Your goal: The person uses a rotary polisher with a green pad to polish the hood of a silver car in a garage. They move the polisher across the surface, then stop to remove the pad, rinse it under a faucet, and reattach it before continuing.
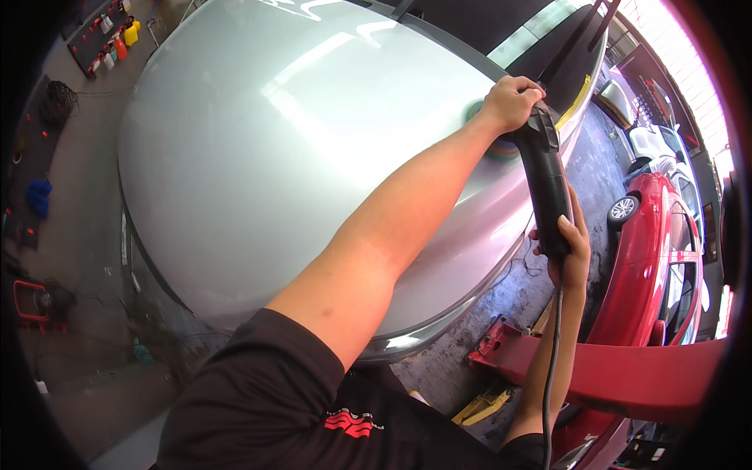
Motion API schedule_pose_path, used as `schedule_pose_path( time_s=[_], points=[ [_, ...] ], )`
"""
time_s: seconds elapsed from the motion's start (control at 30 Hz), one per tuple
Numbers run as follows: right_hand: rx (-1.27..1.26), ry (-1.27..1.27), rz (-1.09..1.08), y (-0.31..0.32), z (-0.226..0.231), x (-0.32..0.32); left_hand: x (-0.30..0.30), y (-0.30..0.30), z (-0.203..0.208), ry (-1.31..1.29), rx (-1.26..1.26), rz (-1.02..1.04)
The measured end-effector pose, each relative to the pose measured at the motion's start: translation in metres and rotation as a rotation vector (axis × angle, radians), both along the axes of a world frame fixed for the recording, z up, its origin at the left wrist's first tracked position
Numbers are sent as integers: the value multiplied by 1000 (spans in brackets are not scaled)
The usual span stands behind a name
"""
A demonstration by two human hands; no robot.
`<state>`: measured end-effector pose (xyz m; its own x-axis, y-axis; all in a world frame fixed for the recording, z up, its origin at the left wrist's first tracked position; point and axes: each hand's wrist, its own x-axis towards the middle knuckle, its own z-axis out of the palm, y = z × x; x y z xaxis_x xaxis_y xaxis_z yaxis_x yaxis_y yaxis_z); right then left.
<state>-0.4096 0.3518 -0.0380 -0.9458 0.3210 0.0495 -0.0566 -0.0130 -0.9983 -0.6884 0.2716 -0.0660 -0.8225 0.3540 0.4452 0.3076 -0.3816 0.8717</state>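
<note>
A black corded polishing machine (546,176) lies against the silver car hood (258,149), its pad (501,149) pressed to the paint near the windscreen side. My left hand (513,100) is closed over the machine's head, the arm stretched across the hood. My right hand (568,247) grips the rear handle, from which a black cable (552,368) hangs down. The pad is mostly hidden behind my left hand and the machine.
A red lift arm (611,368) crosses below the hood at the lower right. A red car (654,258) and a white car (654,145) stand to the right. Coloured bottles (117,39) sit on a rack at the upper left, a coiled cable (59,102) on the floor.
</note>
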Motion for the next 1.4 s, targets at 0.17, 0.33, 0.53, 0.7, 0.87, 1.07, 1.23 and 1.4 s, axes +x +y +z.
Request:
schedule_pose_path(
  time_s=[0.17, 0.33, 0.53, 0.7, 0.87, 1.07, 1.23, 1.4],
  points=[
    [13, -20, -9, -30, 0, 17, 13, -25, -15, -45, -12, -14],
    [48, -64, -49, -68, -1, 47, 49, -68, -21, 32, 11, 59],
    [67, -94, -60, -108, -12, 74, 82, -120, -31, 73, 6, 128],
    [-69, -109, 37, -140, -29, 93, 108, -179, -36, -93, 54, 65],
    [-139, -141, 165, -152, -29, 99, 122, -197, -44, -154, 180, -1],
    [10, -108, 70, -94, -24, 65, 111, -120, -27, 224, -22, 487],
    [-15, -115, 98, -79, -16, 54, 126, -98, -7, 74, -91, 491],
    [-36, -128, 91, -107, -26, 58, 134, -134, -16, 58, -92, 544]
  ],
)
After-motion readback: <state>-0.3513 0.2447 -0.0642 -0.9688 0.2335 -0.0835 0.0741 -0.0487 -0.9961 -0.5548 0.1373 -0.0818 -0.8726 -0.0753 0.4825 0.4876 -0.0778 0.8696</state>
